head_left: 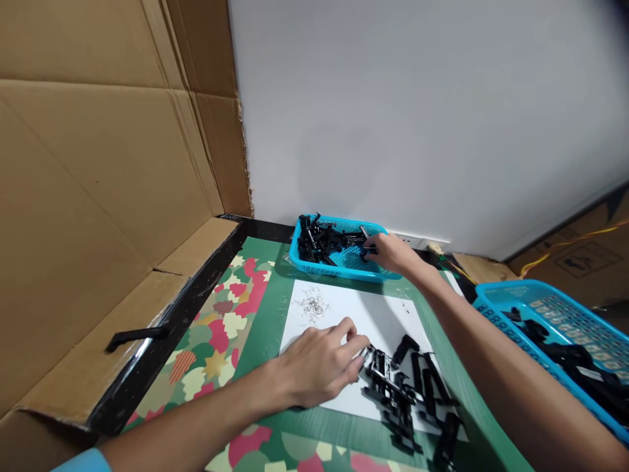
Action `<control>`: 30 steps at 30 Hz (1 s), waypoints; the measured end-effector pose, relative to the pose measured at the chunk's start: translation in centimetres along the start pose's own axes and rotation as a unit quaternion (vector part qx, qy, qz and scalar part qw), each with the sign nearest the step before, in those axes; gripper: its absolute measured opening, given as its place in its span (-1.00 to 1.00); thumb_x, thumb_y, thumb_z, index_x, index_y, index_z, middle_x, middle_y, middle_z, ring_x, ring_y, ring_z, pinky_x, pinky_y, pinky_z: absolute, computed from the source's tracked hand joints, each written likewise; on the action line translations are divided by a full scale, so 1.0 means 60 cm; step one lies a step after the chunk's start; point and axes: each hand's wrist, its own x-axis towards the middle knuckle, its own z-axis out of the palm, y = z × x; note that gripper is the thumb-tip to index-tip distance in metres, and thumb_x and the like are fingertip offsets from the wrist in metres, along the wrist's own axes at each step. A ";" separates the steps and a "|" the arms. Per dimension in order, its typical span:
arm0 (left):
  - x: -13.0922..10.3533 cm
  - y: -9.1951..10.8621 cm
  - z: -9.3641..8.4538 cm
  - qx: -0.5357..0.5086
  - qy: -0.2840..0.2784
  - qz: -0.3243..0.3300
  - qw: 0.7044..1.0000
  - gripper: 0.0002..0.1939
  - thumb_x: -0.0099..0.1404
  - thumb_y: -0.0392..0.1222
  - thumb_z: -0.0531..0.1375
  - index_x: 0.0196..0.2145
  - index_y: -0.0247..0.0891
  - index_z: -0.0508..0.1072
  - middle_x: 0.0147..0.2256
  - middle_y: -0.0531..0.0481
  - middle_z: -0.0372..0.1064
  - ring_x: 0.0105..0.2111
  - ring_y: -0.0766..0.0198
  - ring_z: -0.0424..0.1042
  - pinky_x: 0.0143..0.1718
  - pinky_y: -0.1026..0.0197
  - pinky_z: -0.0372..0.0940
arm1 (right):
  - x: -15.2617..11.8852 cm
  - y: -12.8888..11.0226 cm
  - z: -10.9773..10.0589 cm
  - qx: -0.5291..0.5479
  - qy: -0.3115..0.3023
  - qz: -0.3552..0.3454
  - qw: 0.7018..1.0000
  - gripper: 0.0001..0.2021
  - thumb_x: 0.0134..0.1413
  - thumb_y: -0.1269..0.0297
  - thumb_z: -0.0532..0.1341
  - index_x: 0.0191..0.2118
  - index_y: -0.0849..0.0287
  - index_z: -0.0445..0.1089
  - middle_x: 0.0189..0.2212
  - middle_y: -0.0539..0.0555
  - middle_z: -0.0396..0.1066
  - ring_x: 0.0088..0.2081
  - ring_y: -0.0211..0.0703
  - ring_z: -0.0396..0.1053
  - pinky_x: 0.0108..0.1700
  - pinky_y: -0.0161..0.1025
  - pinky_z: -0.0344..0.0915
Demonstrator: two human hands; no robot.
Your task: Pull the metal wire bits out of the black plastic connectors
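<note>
My right hand (390,254) reaches over the right end of a blue plastic basket (344,271). Its fingers are closed round a black plastic part (369,250) there; more black parts (319,241) are heaped in the basket's left half. Over the white sheet of paper (363,301) my left hand (324,360) is bent, with thumb and fingertips drawn together. Those fingertips meet the left edge of a pile of long black plastic parts (393,387), and whatever they pinch is hidden. A scatter of tiny thin brown pieces (313,305) lies on the paper's upper left.
Another blue basket (506,288) with black parts stands at the right. Cardboard (108,144) walls the left side, and a lone black part (137,336) rests on its ledge. Behind are a white wall (393,111) and a power strip (417,241) with cables.
</note>
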 end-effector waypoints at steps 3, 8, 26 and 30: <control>-0.001 -0.003 0.009 -0.023 0.036 -0.027 0.999 -0.69 0.60 -0.13 -0.03 0.13 -0.18 0.40 0.01 -0.11 0.39 -0.30 0.19 0.50 -0.35 0.14 0.41 | 0.019 -0.011 0.014 -0.001 -0.016 -0.010 1.000 -0.77 -0.01 0.40 0.45 -0.16 0.22 0.67 -0.34 0.26 0.57 -0.29 0.03 0.48 -0.29 -0.18 0.21; 0.002 -0.006 0.016 -0.130 0.112 -0.098 0.980 -0.69 0.57 -0.17 0.00 0.06 -0.19 0.49 -0.03 -0.09 0.44 -0.29 0.21 0.48 -0.20 0.11 0.39 | 0.008 -0.032 -0.017 0.039 -0.017 -0.017 0.999 -0.89 0.05 0.29 0.44 -0.30 0.21 0.63 -0.48 0.08 0.46 -0.42 -0.15 0.36 -0.37 -0.23 0.17; 0.017 -0.004 0.027 -0.699 0.057 -0.218 0.679 -0.57 0.47 0.24 0.12 -0.27 -0.20 0.24 -0.50 0.21 0.02 -0.61 0.45 -0.16 -0.58 0.32 -0.26 | -0.245 -0.143 -0.017 0.469 0.008 -0.107 0.877 -0.75 0.29 0.14 0.36 -0.40 0.15 0.56 -0.53 0.01 0.41 -0.48 -0.22 0.23 -0.43 -0.23 0.13; 0.008 -0.006 0.026 -0.602 0.034 -0.116 0.789 -0.51 0.49 0.08 0.09 -0.53 -0.25 0.18 -0.56 0.13 0.02 -0.54 0.39 -0.04 -0.48 0.23 -0.13 | -0.196 -0.139 0.017 0.358 -0.051 -0.074 0.929 -0.82 0.29 0.19 0.32 -0.21 0.16 0.63 -0.56 -0.06 0.29 -0.50 -0.25 0.12 -0.44 -0.24 0.02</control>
